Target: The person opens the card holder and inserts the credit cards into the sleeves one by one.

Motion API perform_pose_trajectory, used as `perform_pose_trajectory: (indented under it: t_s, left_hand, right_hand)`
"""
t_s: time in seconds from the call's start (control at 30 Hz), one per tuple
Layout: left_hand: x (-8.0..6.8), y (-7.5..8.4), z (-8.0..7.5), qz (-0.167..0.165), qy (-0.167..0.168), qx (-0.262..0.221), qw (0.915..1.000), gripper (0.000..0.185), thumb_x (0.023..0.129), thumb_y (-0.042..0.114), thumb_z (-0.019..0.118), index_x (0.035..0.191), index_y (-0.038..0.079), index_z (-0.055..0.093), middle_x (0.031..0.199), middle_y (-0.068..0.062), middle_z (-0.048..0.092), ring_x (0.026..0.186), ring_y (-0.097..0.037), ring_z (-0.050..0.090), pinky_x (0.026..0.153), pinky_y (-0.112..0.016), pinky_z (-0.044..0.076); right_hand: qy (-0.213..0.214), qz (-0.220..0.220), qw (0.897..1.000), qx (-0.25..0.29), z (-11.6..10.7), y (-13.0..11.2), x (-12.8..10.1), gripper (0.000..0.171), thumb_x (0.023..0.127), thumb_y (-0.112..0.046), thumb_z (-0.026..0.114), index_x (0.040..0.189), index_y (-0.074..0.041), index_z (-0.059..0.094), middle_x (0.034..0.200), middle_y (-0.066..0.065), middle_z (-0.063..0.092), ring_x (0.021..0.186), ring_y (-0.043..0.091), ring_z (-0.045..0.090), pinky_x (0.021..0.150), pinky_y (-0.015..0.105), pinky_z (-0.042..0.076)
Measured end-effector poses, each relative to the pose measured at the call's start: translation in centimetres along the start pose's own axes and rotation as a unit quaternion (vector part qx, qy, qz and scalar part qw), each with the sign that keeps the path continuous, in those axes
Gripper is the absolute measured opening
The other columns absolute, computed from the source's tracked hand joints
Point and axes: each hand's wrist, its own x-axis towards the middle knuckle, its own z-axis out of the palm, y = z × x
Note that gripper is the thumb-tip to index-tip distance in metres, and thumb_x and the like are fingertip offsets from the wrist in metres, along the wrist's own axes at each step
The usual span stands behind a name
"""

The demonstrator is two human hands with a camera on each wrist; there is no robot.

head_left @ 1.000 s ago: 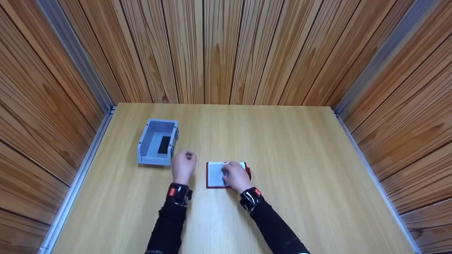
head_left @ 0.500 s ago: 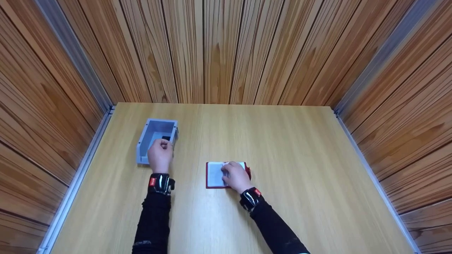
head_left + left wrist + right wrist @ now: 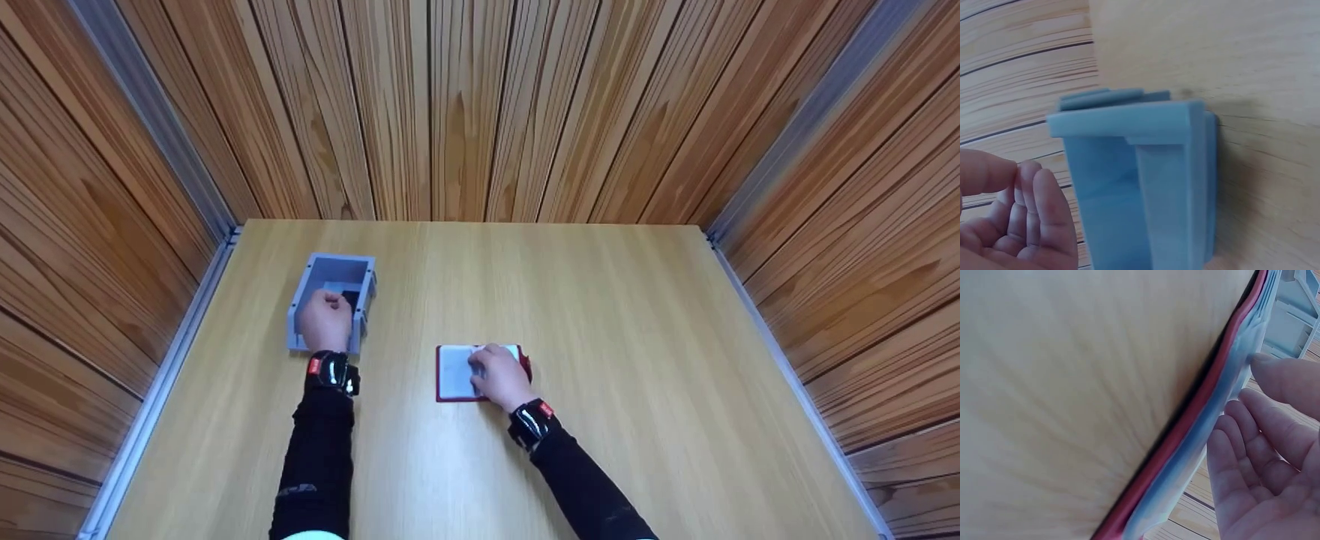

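Observation:
My left hand [image 3: 326, 319] is over the front of a grey-blue plastic bin [image 3: 294, 321], its fingers bent and the thumb close to the index finger. In the left wrist view that hand [image 3: 1024, 216] shows nothing between its fingers, and the bin [image 3: 1171, 191] is beside it. A black flat piece [image 3: 350, 298] lies inside the bin, partly hidden by the hand. On the table, my right hand [image 3: 504, 376] pinches a clear sleeve of an open red card holder [image 3: 454, 373]. The right wrist view shows the thumb and fingers of this hand [image 3: 1269, 455] at the clear sleeves [image 3: 1230, 377].
The light wooden table [image 3: 637, 337] carries the bin at the left and the card holder near the middle. Wood-panelled walls [image 3: 465, 112] with metal corner rails [image 3: 165, 120] enclose its back and sides.
My left hand has moved left and slightly forward, from beside the bin to over it. The right hand has kept its place on the card holder.

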Motion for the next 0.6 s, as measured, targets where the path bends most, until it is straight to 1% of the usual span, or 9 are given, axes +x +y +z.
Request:
perform_pose_trajectory:
  t_s: [0.2,0.27,0.37,0.47,0.6]
  left_hand:
    - [0.7,-0.7,0.6,0.012,0.003,0.01,0.9999,0.013,0.092,0.006,0.056,0.098,-0.003,0.063,0.095,-0.02,0.065,0.091,-0.036,0.061,0.084,-0.047,0.046]
    - [0.8,-1.1,0.9,0.015,0.002,0.009,0.9999,0.014,0.092,0.005,0.056,0.098,-0.004,0.064,0.096,-0.021,0.065,0.093,-0.037,0.06,0.085,-0.048,0.045]
    - [0.9,-1.7,1.2,0.013,-0.011,-0.003,0.9998,0.016,0.093,0.005,0.056,0.101,-0.006,0.065,0.1,-0.023,0.065,0.097,-0.038,0.06,0.087,-0.049,0.045]
    - [1.1,-2.2,1.5,0.014,-0.033,-0.003,0.9994,0.018,0.095,0.006,0.054,0.104,-0.006,0.065,0.104,-0.024,0.065,0.1,-0.039,0.059,0.089,-0.049,0.045]
    - [1.5,-2.8,1.8,0.016,-0.048,0.023,0.9984,0.019,0.097,0.008,0.054,0.105,-0.006,0.065,0.105,-0.024,0.066,0.101,-0.039,0.06,0.09,-0.049,0.045]
  right_hand:
    - [-0.011,0.006,1.0,0.001,-0.2,0.0,0.0,0.03,0.081,-0.01,0.077,0.11,-0.003,0.071,0.106,0.009,0.064,0.1,0.027,0.061,0.089,0.039,0.049]
    - [-0.01,0.002,1.0,-0.001,-0.2,0.0,-0.1,0.03,0.081,-0.01,0.077,0.11,-0.003,0.071,0.106,0.01,0.064,0.1,0.028,0.061,0.09,0.039,0.049]
    - [-0.006,-0.003,1.0,-0.002,-0.2,0.0,-0.1,0.031,0.08,-0.009,0.077,0.109,-0.002,0.071,0.106,0.01,0.065,0.1,0.028,0.061,0.09,0.039,0.049]
    - [-0.005,-0.001,1.0,-0.001,-0.1,0.0,-0.2,0.031,0.08,-0.009,0.077,0.109,-0.003,0.071,0.107,0.01,0.065,0.1,0.028,0.061,0.09,0.04,0.049]
    - [-0.013,0.003,1.0,-0.004,0.0,0.0,-0.2,0.031,0.082,-0.011,0.077,0.111,-0.004,0.071,0.108,0.009,0.064,0.102,0.027,0.06,0.091,0.039,0.049]
